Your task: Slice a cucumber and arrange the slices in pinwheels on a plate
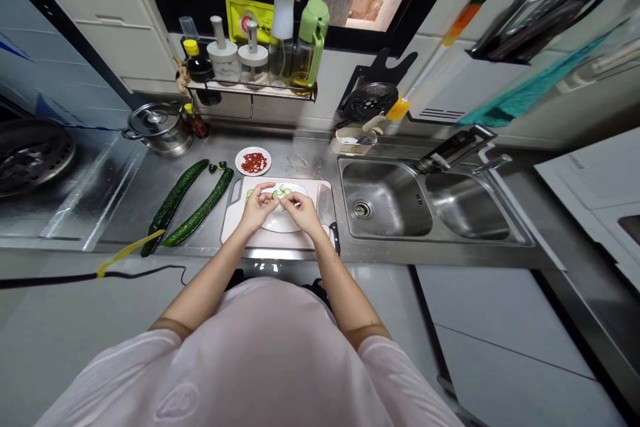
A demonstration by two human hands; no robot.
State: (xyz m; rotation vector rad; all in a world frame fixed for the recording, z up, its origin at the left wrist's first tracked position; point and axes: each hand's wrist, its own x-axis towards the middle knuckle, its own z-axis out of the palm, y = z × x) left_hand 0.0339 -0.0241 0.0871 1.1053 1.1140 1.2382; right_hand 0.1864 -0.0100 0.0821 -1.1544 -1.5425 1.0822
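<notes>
My left hand (257,208) and my right hand (301,209) meet over a white plate (284,224), fingertips pinched together. A thin cucumber slice seems to be between them, mostly covered by the fingers. Just beyond the fingertips, several pale green cucumber slices (283,190) lie on the plate. The plate rests on a pale cutting board (235,220). A knife with a black handle (335,237) lies along the board's right edge. Left of the board are two long cucumbers, one farther left (173,207) and one nearer (203,208), with small cut ends (213,168) above them.
A small dish of chopped red pieces (254,161) sits behind the board. On the right is a double sink (385,197); at the back left stands a lidded pot (159,128). A rack (250,88) of bottles and jars hangs above. A black cable (125,274) crosses at lower left.
</notes>
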